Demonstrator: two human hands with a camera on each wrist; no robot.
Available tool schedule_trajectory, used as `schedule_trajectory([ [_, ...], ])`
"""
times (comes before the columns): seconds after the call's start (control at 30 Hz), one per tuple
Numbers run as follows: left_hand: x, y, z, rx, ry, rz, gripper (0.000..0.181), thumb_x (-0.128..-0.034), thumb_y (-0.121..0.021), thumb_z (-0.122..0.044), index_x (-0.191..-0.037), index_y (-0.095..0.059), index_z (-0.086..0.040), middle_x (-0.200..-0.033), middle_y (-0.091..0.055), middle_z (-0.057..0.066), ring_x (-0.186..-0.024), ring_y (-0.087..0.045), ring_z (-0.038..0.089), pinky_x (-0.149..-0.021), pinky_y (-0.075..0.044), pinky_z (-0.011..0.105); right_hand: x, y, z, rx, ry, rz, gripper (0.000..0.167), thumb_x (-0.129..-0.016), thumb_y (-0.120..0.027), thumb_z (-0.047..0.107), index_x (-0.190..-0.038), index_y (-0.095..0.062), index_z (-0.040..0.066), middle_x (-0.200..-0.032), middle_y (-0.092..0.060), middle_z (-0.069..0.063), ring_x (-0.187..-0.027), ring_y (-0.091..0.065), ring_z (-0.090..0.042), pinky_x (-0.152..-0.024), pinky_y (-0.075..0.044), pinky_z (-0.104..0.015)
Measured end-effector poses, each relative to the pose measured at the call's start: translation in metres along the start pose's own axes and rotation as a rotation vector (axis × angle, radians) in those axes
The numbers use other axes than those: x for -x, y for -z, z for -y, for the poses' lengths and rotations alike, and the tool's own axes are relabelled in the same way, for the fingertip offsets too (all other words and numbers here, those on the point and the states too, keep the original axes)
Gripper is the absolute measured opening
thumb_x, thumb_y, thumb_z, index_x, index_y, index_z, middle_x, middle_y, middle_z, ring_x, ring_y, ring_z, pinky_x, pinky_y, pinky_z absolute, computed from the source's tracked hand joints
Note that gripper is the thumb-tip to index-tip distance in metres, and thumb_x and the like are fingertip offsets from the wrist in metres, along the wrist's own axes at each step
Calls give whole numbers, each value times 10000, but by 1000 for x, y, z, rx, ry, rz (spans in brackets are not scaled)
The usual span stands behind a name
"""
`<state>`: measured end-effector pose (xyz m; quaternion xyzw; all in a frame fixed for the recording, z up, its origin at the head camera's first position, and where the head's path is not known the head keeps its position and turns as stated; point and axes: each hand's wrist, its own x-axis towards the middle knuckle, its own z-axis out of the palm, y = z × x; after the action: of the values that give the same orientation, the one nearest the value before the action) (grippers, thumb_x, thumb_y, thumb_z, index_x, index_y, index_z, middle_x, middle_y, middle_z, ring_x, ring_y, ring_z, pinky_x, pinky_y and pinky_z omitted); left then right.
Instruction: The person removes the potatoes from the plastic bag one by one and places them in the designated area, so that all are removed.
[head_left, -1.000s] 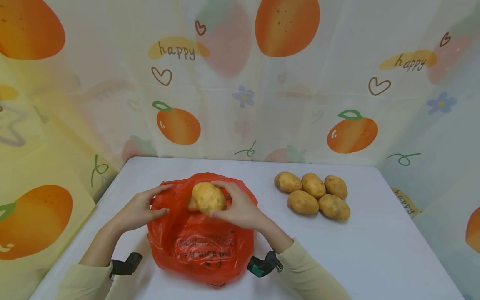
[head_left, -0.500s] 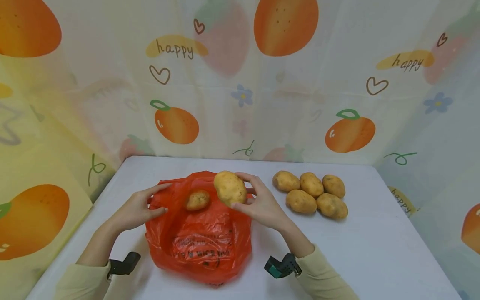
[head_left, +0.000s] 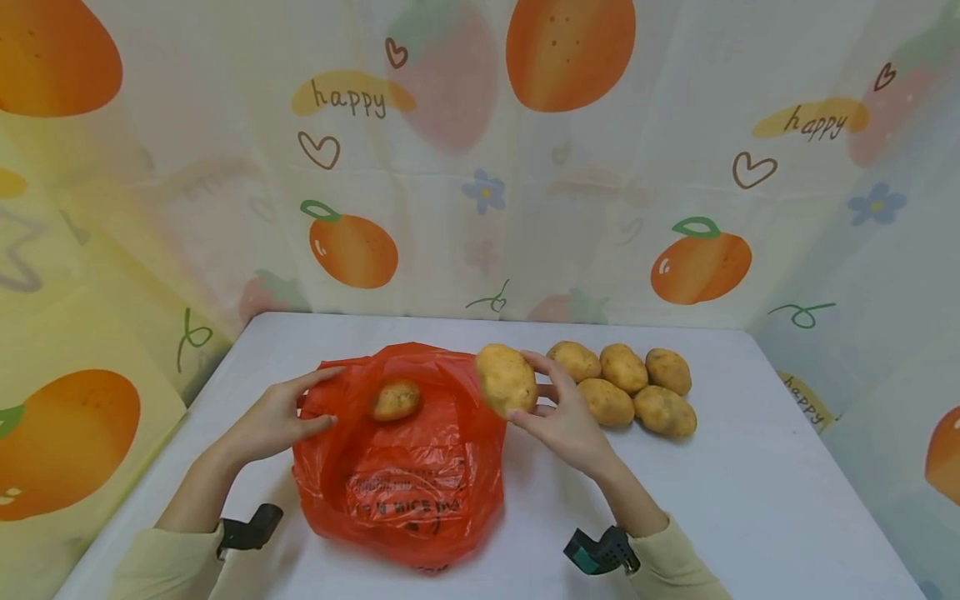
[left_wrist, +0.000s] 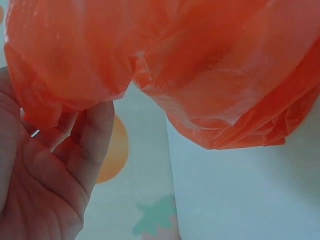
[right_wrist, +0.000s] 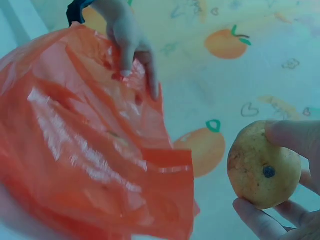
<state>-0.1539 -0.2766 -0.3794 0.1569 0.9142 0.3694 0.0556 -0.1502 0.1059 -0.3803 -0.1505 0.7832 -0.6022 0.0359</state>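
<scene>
My right hand (head_left: 566, 425) holds a potato (head_left: 506, 381) between thumb and fingers, raised just beyond the right rim of a red plastic bag (head_left: 405, 521). A dark spot marks this potato (right_wrist: 250, 165) in the right wrist view. At the bag's left side, my left hand (head_left: 273, 421) grips the rim, thumb and fingers spread along it. Red film (left_wrist: 75, 60) covers the fingertips of the left hand (left_wrist: 55, 175) in the left wrist view. Inside the open bag lies another potato (head_left: 396, 400); whatever is deeper is hidden.
Several potatoes (head_left: 622, 367) sit grouped on the white table (head_left: 750, 483) right of the bag; my right hand partly overlaps them in the head view. A fruit-patterned cloth (head_left: 562, 250) hangs behind the table and along both sides.
My right hand has lifted the potato from over the bag's opening and carried it right, past the rim, uncovering the potato inside. The left hand has stayed at the bag's left edge.
</scene>
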Motion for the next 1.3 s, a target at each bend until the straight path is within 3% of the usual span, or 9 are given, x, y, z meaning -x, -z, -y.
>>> schedule_trajectory([
  [0.3,-2,-1,2,-20,-4,-12,619,-814,-693,-153,-1368,-421,-108,-1126,-598,166,-841,-606,195,-628,-530,214,10,18,-21,25,4,-58,718,-754,-754,107,-1355,-380,229,-1408,-331,-3,-1043,-528,-287,-777,-526,-256],
  [0.47,-2,0,2,-18,-1,-9,619,-817,-692,-165,-1371,-419,-122,-1145,-589,164,-877,-601,216,-642,-541,233,17,27,-31,65,-23,-81,725,-748,-766,156,-1359,-383,230,-1421,-325,-6,-1091,-507,-310,-826,-515,-287],
  [0.67,-3,0,2,-11,-1,-1,622,-819,-692,-167,-1373,-413,-117,-1152,-586,162,-873,-598,206,-637,-536,225,26,34,-44,102,-53,-86,720,-751,-765,196,-1360,-382,210,-1434,-327,-33,-1142,-494,-331,-859,-508,-345],
  [0.97,-3,0,1,12,10,6,628,-819,-690,-149,-1378,-406,-113,-1126,-591,166,-811,-599,177,-621,-538,225,37,45,-69,110,-51,-80,731,-758,-758,183,-1376,-367,199,-1414,-347,-39,-1110,-516,-311,-811,-512,-264],
  [1.3,-1,-2,4,39,19,12,640,-817,-695,-159,-1381,-398,-104,-1088,-607,163,-766,-615,142,-605,-538,222,51,53,-79,145,-74,-82,747,-745,-765,147,-1374,-362,132,-1405,-345,-110,-1066,-528,-327,-803,-511,-258],
])
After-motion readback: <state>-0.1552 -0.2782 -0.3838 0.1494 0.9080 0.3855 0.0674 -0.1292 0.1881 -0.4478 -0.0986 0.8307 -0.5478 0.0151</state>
